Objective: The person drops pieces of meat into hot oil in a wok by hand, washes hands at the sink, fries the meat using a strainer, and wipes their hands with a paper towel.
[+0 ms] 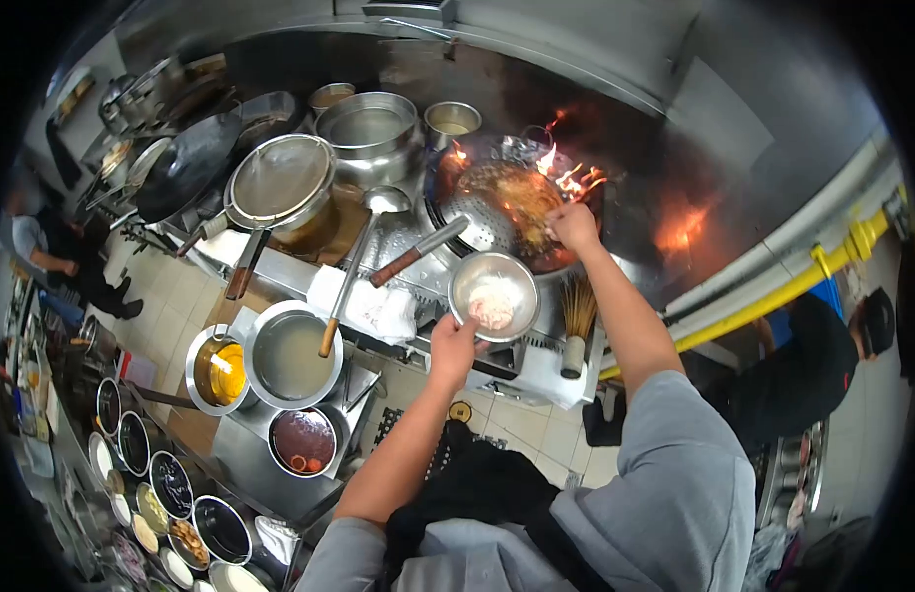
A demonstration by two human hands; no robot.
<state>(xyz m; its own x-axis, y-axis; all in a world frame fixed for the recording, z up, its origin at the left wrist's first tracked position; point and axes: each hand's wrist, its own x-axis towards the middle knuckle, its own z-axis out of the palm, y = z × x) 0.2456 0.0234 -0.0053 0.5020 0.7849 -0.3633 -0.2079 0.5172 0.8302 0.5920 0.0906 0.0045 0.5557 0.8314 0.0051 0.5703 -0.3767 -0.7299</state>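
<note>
My left hand (451, 344) grips the rim of a small steel bowl (494, 296) with pale pink and white food in it, held just in front of the stove. My right hand (574, 225) reaches over a wok (516, 202) of bubbling oil, fingers closed as if pinching something; what they hold is too small to see. Flames (574, 178) lick up at the wok's far rim. A perforated skimmer (482, 225) rests in the wok, its wooden handle pointing toward me on the left.
A steel pot (370, 133), a lidded pot (282, 183), a ladle (378, 207) and a black wok (186, 163) stand to the left. Bowls of sauces and seasonings (225, 370) line the near counter. A bamboo brush (576, 321) stands by the stove. Other people work at far left and right.
</note>
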